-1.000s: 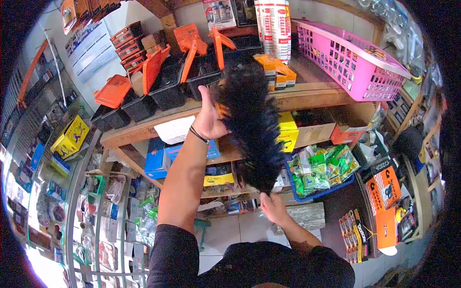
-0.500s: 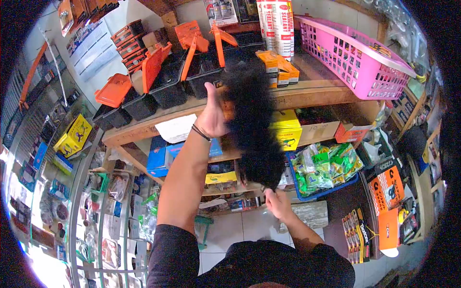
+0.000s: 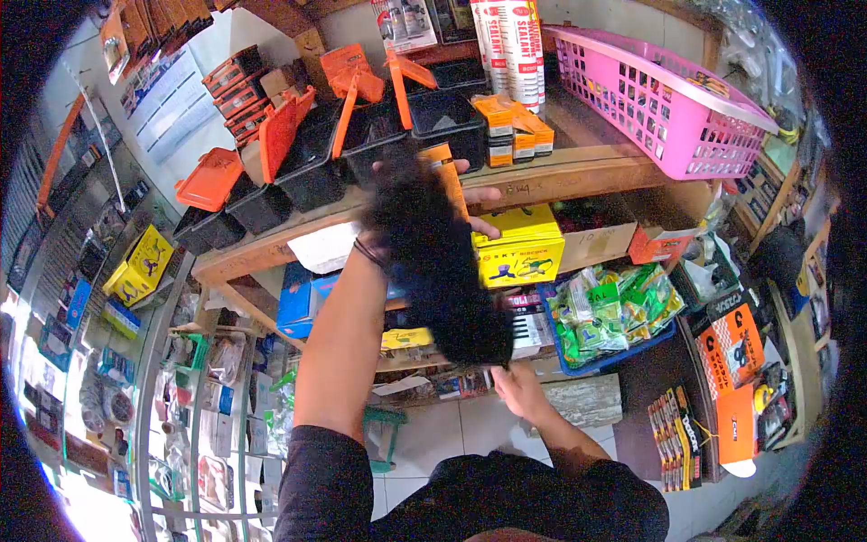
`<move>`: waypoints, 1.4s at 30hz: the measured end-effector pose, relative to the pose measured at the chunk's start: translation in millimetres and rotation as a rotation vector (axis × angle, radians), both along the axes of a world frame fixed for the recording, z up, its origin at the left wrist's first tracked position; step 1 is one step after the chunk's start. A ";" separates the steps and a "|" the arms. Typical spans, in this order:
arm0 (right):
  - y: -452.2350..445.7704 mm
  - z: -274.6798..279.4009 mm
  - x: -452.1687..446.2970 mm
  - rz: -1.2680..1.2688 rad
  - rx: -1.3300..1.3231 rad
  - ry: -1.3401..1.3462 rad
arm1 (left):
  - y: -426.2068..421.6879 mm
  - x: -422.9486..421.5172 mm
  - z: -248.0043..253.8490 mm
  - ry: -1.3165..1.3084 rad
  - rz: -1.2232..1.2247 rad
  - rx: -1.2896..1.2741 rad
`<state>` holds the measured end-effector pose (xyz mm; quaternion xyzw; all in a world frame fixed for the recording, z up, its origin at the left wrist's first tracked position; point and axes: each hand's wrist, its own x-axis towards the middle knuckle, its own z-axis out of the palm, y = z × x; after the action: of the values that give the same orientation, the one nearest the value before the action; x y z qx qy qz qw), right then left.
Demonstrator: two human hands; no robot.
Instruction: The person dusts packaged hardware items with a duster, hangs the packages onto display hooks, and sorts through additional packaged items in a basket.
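Note:
A black feather duster (image 3: 438, 262), smeared by motion, stretches up and left from my right hand (image 3: 522, 394). The fingers of that hand are closed around its handle end. Behind the duster, my left hand (image 3: 482, 195) is wrapped around a small orange box (image 3: 442, 172). Only some fingertips show past the box's right side, and the palm is covered by the duster. The plumes overlap the box and my left wrist. Just beyond are black bins (image 3: 370, 126) with orange lids, standing along the shelf.
A wooden shelf (image 3: 587, 172) carries small orange boxes (image 3: 524, 135), sealant tubes (image 3: 513, 54) and a pink basket (image 3: 650, 99). Below sit a yellow box (image 3: 519, 257) and a blue tray (image 3: 596, 361) of green packets. Glass shelving (image 3: 190, 434) stands at left.
The duster has swept left across the box and my left wrist. My left hand has turned, its fingers now showing right of the box. My right hand has shifted slightly.

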<state>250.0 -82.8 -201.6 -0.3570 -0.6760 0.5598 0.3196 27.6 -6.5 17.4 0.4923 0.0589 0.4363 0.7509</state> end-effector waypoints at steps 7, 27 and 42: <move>4.0 -24.6 -6.4 0.059 0.178 0.009 | -3.9 -2.9 -0.4 -0.069 -0.001 -0.059; 12.2 -3.9 5.7 0.008 0.111 -0.080 | 0.4 -4.3 -5.8 0.012 0.290 -0.146; 3.7 1.7 -1.3 0.099 0.229 -0.072 | 12.0 -7.2 -4.8 -0.014 -0.060 0.017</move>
<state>248.7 -79.1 -199.9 -0.3043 -0.7635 0.4807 0.3057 20.4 5.5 12.6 0.4969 0.0351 0.4175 0.7600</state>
